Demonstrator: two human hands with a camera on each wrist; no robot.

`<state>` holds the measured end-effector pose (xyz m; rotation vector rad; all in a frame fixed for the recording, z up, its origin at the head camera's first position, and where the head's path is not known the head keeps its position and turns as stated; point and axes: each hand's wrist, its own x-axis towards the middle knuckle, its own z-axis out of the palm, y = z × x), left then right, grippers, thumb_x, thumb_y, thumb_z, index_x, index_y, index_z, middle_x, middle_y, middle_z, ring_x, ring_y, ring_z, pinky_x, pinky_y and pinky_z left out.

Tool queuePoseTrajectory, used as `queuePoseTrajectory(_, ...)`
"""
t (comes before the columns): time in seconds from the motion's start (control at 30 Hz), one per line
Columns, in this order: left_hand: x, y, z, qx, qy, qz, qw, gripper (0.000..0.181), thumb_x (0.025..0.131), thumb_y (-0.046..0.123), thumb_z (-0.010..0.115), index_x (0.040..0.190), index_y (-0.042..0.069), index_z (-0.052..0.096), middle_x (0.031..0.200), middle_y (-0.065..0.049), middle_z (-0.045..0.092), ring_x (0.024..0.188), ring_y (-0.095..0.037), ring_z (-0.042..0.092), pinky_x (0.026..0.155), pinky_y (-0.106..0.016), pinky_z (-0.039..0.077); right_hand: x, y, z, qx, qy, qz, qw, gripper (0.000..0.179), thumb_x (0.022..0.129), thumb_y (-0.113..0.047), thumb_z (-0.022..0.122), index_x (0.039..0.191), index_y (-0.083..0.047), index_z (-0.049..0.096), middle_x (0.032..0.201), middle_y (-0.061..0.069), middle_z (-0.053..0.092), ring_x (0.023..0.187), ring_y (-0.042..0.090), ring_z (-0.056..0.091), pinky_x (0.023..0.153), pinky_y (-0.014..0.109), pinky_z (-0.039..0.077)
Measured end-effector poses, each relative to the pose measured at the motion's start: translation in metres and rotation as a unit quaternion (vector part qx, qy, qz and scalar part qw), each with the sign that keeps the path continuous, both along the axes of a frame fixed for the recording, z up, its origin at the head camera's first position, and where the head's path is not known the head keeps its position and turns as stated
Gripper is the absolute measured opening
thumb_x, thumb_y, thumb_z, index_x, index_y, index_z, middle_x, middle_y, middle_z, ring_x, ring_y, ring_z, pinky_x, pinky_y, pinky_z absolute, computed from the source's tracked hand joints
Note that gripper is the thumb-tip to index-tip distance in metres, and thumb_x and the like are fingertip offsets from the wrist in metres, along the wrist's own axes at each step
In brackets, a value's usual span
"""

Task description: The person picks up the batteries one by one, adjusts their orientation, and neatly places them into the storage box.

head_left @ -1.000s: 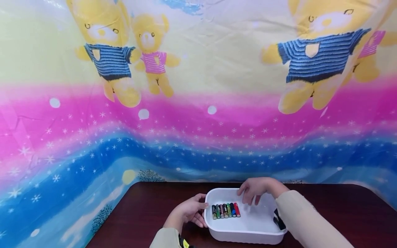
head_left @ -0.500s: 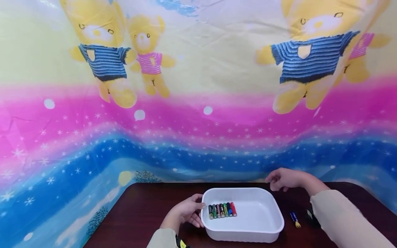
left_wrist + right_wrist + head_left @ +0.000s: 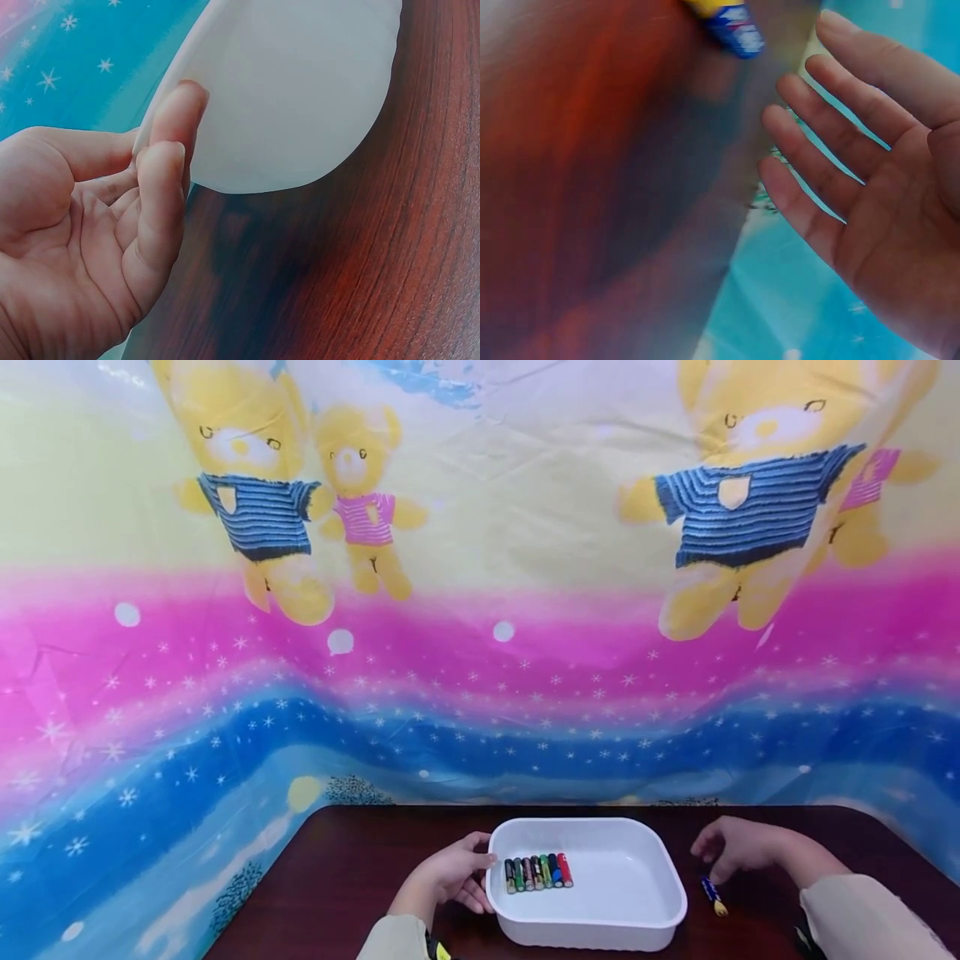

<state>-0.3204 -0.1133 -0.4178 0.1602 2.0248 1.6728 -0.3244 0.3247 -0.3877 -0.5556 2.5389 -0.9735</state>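
Observation:
My left hand (image 3: pixel 455 872) grips the left edge of a white plastic tub (image 3: pixel 588 937). In the left wrist view the thumb is on one side of the tub wall (image 3: pixel 292 97) and the fingers (image 3: pixel 161 202) are on the other. Inside the tub, several batteries (image 3: pixel 537 872) lie side by side in a row at the left; the end one is red. My right hand (image 3: pixel 738 852) hovers right of the tub, just above a blue and yellow battery (image 3: pixel 714 896) on the table. In the right wrist view its fingers (image 3: pixel 817 161) are spread and relaxed, apart from the battery.
The dark reddish-brown wooden table (image 3: pixel 360 860) has rounded far corners. Behind it hangs a printed cloth (image 3: pixel 480 693) with bears and snowflakes, reaching down to the table's back edge. The tub's bottom shows bare white to the right of the batteries.
My right hand has moved out of the tub to the right, then down toward the blue and yellow battery. The left hand stays on the tub's edge. The battery row keeps its place.

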Motion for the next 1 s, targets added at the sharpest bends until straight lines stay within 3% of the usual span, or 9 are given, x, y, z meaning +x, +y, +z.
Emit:
queuePoseTrajectory(0.3, 0.0, 0.001, 0.0, 0.004, 0.0, -0.006, 1.0, 0.047, 0.097, 0.018, 0.048, 0.139, 0.007, 0.029, 0.086, -0.028, 0.06, 0.048, -0.019, 0.061, 0.046, -0.03, 0.055, 0.006, 0.016, -0.026, -0.037, -0.049, -0.011, 0.998, 0.042, 0.063, 0.003, 0.076, 0.1, 0.001, 0.055, 0.096, 0.011, 0.052, 0.086, 0.028, 0.047, 0.07, 0.037, 0.047)
queuePoseTrajectory(0.33, 0.001, 0.001, 0.0, 0.004, 0.0, -0.007, 1.0, 0.047, 0.097, 0.018, 0.048, 0.139, 0.007, 0.029, 0.086, -0.028, 0.06, 0.048, -0.019, 0.061, 0.046, -0.03, 0.055, 0.004, 0.02, -0.029, -0.029, -0.042, 0.008, 0.9986, 0.043, 0.065, 0.001, 0.076, 0.101, 0.0, 0.053, 0.096, 0.01, 0.051, 0.086, 0.026, 0.047, 0.07, 0.036, 0.047)
queuePoseTrajectory(0.53, 0.001, 0.0, -0.001, 0.004, 0.005, -0.001, 1.0, 0.048, 0.097, 0.018, 0.048, 0.139, 0.007, 0.029, 0.085, -0.027, 0.06, 0.047, -0.019, 0.061, 0.046, -0.03, 0.055, 0.006, 0.02, -0.036, -0.008, 0.001, 0.032, 0.9995, 0.048, 0.064, -0.005, 0.078, 0.104, -0.003, 0.052, 0.1, 0.01, 0.046, 0.089, 0.027, 0.043, 0.073, 0.034, 0.043)
queuePoseTrajectory(0.8, -0.001, 0.001, -0.001, 0.005, 0.006, 0.001, 1.0, 0.048, 0.097, 0.017, 0.048, 0.139, 0.007, 0.029, 0.086, -0.026, 0.06, 0.047, -0.02, 0.061, 0.046, -0.029, 0.054, 0.015, 0.009, -0.031, 0.021, 0.023, -0.004, 0.9995, 0.047, 0.06, 0.001, 0.077, 0.101, -0.004, 0.054, 0.098, 0.011, 0.041, 0.089, 0.03, 0.04, 0.074, 0.037, 0.04)
queuePoseTrajectory(0.87, -0.001, 0.001, -0.001, 0.003, 0.005, 0.003, 1.0, 0.048, 0.097, 0.017, 0.048, 0.139, 0.007, 0.028, 0.086, -0.026, 0.06, 0.048, -0.02, 0.061, 0.046, -0.03, 0.054, 0.005, 0.018, -0.043, 0.029, 0.026, -0.004, 0.9992, 0.048, 0.062, -0.005, 0.079, 0.102, -0.007, 0.055, 0.1, 0.009, 0.041, 0.09, 0.028, 0.04, 0.074, 0.036, 0.041)
queuePoseTrajectory(1.0, 0.0, 0.001, -0.002, 0.002, 0.003, 0.003, 1.0, 0.048, 0.096, 0.017, 0.048, 0.139, 0.007, 0.028, 0.085, -0.025, 0.059, 0.048, -0.02, 0.061, 0.046, -0.03, 0.054, -0.043, 0.06, -0.109, 0.031, 0.01, -0.007, 0.9994, 0.054, 0.057, -0.024, 0.086, 0.102, -0.02, 0.058, 0.103, 0.006, 0.041, 0.092, 0.026, 0.041, 0.074, 0.037, 0.042)
